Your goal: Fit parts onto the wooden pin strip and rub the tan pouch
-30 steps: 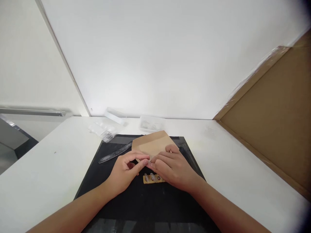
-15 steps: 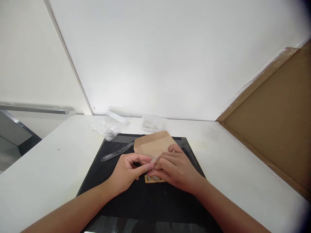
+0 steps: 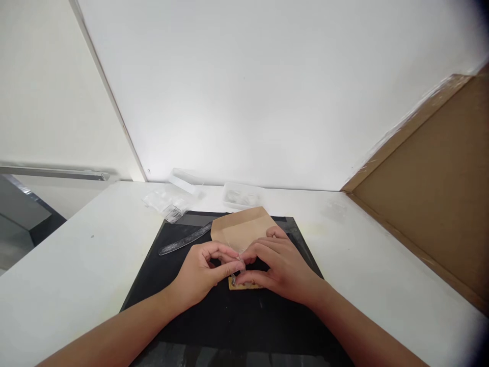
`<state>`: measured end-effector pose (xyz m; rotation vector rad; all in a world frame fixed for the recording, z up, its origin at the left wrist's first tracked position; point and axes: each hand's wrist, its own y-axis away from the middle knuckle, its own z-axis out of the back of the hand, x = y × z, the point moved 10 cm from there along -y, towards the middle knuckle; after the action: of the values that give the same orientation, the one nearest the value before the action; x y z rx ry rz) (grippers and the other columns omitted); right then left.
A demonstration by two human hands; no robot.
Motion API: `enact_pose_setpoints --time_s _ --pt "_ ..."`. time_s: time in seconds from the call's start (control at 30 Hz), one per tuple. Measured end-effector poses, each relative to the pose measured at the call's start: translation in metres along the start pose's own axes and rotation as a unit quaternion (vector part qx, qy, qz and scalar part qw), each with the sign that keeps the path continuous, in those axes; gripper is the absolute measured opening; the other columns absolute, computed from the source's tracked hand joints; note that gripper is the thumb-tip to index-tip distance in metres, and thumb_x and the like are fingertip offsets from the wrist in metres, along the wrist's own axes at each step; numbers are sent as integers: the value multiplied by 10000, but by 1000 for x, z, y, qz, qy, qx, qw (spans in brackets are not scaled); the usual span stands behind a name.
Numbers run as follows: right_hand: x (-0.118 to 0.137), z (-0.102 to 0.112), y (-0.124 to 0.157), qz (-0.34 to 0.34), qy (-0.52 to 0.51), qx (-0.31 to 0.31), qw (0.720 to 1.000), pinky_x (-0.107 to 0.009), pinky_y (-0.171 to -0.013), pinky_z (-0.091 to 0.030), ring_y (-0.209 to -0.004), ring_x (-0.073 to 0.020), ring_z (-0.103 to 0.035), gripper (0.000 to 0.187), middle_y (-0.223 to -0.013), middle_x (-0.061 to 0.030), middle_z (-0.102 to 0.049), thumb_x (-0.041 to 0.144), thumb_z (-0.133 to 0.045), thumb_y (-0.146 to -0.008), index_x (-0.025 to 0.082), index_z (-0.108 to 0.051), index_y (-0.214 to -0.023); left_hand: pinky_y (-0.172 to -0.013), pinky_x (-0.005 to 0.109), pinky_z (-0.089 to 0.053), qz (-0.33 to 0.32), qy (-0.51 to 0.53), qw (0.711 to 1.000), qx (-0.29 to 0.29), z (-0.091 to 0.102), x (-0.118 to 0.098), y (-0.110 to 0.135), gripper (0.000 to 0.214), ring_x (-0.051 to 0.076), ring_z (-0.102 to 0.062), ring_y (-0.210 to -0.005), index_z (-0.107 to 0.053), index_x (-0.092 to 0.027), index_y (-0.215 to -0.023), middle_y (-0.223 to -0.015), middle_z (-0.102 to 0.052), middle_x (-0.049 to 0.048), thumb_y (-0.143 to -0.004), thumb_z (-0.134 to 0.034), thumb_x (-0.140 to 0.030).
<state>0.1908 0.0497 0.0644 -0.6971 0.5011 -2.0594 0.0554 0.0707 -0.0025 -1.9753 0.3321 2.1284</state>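
Between my two hands is a small piece of clear plastic film [image 3: 241, 261], partly hidden by the fingers. My left hand [image 3: 208, 267] pinches it between thumb and fingertips. My right hand [image 3: 277, 262] has its index finger bent at the film, while its thumb sits lower, over a small yellow tray [image 3: 237, 286] with dark round bits in it. Most of that tray is covered by the right hand. Behind the fingers lies a tan paper sheet or envelope [image 3: 244, 221]. All of this rests on a black mat [image 3: 214, 321].
A dark nail-file-shaped strip [image 3: 185, 239] lies on the mat's left. Past the mat's far edge are clear plastic bags [image 3: 166, 201], an open clear box lid [image 3: 185, 181] and a clear box [image 3: 242, 195]. A brown cardboard panel [image 3: 431, 183] stands at the right.
My right thumb has moved down and apart from its index finger, which has straightened toward the film. The left hand keeps its pinch and has barely shifted.
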Motion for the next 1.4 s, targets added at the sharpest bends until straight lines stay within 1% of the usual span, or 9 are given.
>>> enact_pose_setpoints --time_s 0.17,0.33,0.47,0.67,0.77,1.0,1.17,1.3,1.4 --pt "2 0 1 17 12 -13 1000 -345 -785 -302 -688 -119 -662 275 -796 30 -750 415 -768 -935 199 -605 -883 -455 158 -425 6 -17 1000 7 0 -2 0 343 143 -688 -721 -799 -155 -1008 -973 -814 101 -821 -832 -441" --pt "13 3 -1 50 57 -16 997 -348 -781 -302 -691 -122 -650 215 -793 18 -739 351 -710 -986 192 -586 -912 -433 153 -437 4 -31 999 3 2 -2 0 368 127 -657 -657 -812 -159 -1029 -980 -807 103 -838 -806 -473" --pt "22 5 -3 76 106 -20 991 -349 -773 -303 -680 -122 -627 124 -779 18 -723 247 -667 -1004 190 -584 -931 -414 152 -424 9 -35 999 -3 3 0 0 347 107 -611 -588 -821 -162 -1020 -930 -807 93 -851 -789 -463" --pt "27 5 -3 95 147 -24 984 -350 -770 -315 -683 -125 -618 135 -767 20 -708 219 -662 -1001 189 -575 -902 -425 158 -423 7 -36 999 -3 3 4 -2 312 97 -572 -570 -837 -189 -978 -886 -800 68 -864 -778 -473" --pt "28 5 -3 96 155 -26 983 -352 -762 -316 -662 -121 -601 171 -745 21 -695 223 -665 -999 184 -565 -866 -445 172 -426 -12 -49 999 -8 5 1 0 296 105 -577 -577 -839 -199 -905 -810 -780 45 -867 -777 -486" --pt "28 3 -3 96 158 -25 982 -351 -740 -311 -650 -113 -575 199 -720 27 -670 239 -649 -1013 187 -560 -844 -606 228 -472 -75 -139 987 -10 6 -19 4 229 167 -702 -793 -826 -223 -913 -915 -804 36 -936 -716 -423" --pt "32 4 -3 107 174 -18 979 -350 -758 -318 -656 -107 -554 183 -720 36 -667 298 -665 -1013 198 -603 -873 -597 236 -451 -97 -149 984 5 3 -24 4 266 171 -694 -791 -815 -216 -924 -918 -802 40 -965 -675 -439" --pt "35 7 -4 118 179 -16 977 -348 -763 -318 -658 -106 -562 152 -725 39 -685 316 -663 -1019 211 -639 -911 -560 229 -411 -115 -165 980 8 2 -28 6 262 131 -635 -672 -809 -224 -933 -852 -790 21 -981 -656 -431" --pt "34 7 -4 115 176 -16 978 -341 -761 -319 -653 -103 -559 180 -719 40 -684 327 -669 -1015 206 -637 -886 -578 232 -432 -140 -191 972 5 2 -32 8 243 124 -625 -645 -808 -230 -942 -840 -792 14 -993 -642 -401"
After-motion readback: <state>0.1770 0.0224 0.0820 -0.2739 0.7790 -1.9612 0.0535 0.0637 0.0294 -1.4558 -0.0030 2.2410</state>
